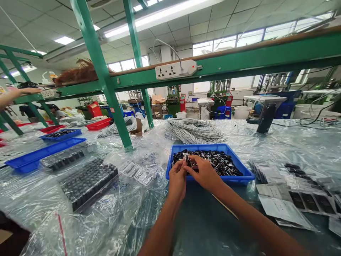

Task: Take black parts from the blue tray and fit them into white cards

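A small black part with a shiny metal-looking end point(187, 160) is held upright between my two hands, over the near side of a blue tray point(210, 147). My left hand point(178, 177) pinches it from the left with thumb and fingertips. From the right, the thumb and fingers of my right hand point(205, 172) close on the same piece. Inside the tray lies a heap of similar small black parts point(225, 164) with shiny ends. The fingers cover most of the held piece, so its exact kind cannot be made out.
Left stand a clear-wrapped block of black pieces point(90, 179) and another blue tray point(42, 154). Behind my tray lies a coil of grey cable point(193, 129). Bagged flat parts point(310, 201) lie right. A green post point(114, 103) rises from the plastic-covered table. Another person's arm point(16, 96) reaches in far left.
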The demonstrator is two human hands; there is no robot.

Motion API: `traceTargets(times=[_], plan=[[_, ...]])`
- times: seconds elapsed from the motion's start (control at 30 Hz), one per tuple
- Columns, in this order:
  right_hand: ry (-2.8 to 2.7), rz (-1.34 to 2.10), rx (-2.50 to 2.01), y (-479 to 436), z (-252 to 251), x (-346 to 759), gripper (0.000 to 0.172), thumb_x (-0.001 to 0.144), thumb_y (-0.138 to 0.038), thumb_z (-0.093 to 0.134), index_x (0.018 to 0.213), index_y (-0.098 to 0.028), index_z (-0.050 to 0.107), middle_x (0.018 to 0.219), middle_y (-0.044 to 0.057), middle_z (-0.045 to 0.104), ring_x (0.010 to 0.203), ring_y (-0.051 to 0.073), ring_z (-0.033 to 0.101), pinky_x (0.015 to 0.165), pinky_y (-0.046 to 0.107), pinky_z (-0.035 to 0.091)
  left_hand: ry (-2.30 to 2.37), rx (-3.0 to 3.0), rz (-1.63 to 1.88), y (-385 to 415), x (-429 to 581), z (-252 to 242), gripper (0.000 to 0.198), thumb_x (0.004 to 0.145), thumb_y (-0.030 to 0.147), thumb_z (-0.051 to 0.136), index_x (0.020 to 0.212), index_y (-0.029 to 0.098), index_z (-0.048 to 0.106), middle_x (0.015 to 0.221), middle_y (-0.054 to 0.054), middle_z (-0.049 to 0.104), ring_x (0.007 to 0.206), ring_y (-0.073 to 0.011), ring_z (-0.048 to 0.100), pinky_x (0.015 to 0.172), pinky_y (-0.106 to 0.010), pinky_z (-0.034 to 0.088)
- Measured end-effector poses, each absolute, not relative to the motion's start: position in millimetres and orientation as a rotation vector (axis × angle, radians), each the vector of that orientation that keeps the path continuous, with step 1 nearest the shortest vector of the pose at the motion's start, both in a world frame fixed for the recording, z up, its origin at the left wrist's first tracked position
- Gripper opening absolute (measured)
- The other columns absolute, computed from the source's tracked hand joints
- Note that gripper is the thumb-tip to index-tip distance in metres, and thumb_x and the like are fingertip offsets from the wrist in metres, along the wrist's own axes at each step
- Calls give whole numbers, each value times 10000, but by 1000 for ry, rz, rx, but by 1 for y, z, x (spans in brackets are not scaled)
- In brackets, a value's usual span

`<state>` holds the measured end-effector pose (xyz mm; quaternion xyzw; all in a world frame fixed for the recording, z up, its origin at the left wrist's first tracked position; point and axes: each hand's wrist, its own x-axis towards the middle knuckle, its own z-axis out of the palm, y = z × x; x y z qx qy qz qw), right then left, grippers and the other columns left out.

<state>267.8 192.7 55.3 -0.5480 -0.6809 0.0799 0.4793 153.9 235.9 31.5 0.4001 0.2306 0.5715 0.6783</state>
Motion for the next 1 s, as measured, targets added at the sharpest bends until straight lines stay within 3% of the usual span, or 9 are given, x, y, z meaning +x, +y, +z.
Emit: traceTargets(times=[0.13,0.23,0.33,0.43,0.5,0.57,0.7,0.83,1.0], plan=[[-1663,330,-1285,195,55,274,200,887,-336,592,1017,-186,620,1028,115,696,981,260,664,766,357,542,541,973,1237,242,151,28,355,574,420,858,764,170,694,800,-18,688,743,-143,615,720,-271,477],[-1715,280,-1351,196,54,278,67,859,-232,573,833,-196,623,760,56,682,702,206,648,634,296,468,616,1089,1257,245,151,27,372,579,438,845,790,165,708,808,-29,702,772,-166,628,753,-290,479],[-1686,202,-1470,198,55,281,217,794,-172,588,600,-215,504,526,-6,542,473,137,480,523,267,329,755,1208,1297,245,152,24,377,612,466,811,809,165,701,804,-41,701,793,-193,638,755,-311,487],[-1686,252,-1569,198,61,290,296,782,-167,583,529,-220,440,487,3,524,477,145,497,518,268,320,913,1254,1371,248,150,22,375,670,488,758,832,163,667,793,-39,677,787,-187,630,755,-313,486],[-1701,245,-1677,197,65,297,245,801,-168,559,565,-207,505,536,41,584,550,187,580,559,285,386,968,1202,1414,252,147,22,389,691,510,732,838,163,634,783,-27,651,764,-169,617,749,-307,484],[-1690,93,-1760,196,65,302,121,815,-164,543,730,-173,629,741,120,684,738,261,658,661,341,473,914,1098,1414,255,145,25,397,702,523,717,839,170,596,814,-27,645,784,-163,620,755,-308,495],[-1799,-268,-1545,194,60,293,364,889,-200,499,1237,-148,593,1298,191,580,1202,324,550,944,478,496,702,925,1323,254,145,32,372,692,474,737,840,174,576,892,-47,666,865,-176,645,786,-328,525],[-1921,-317,-1417,192,52,277,355,950,-239,467,1279,-179,586,1338,166,568,1231,314,538,985,510,505,607,942,1253,248,149,36,377,681,466,754,859,163,618,896,-51,676,854,-184,648,750,-311,520],[-1914,-237,-1360,192,45,269,367,959,-186,431,1287,-150,590,1348,182,570,1256,304,541,1022,507,503,596,1028,1233,244,148,34,440,658,419,814,979,154,673,1023,-69,697,999,-208,633,877,-306,478]])
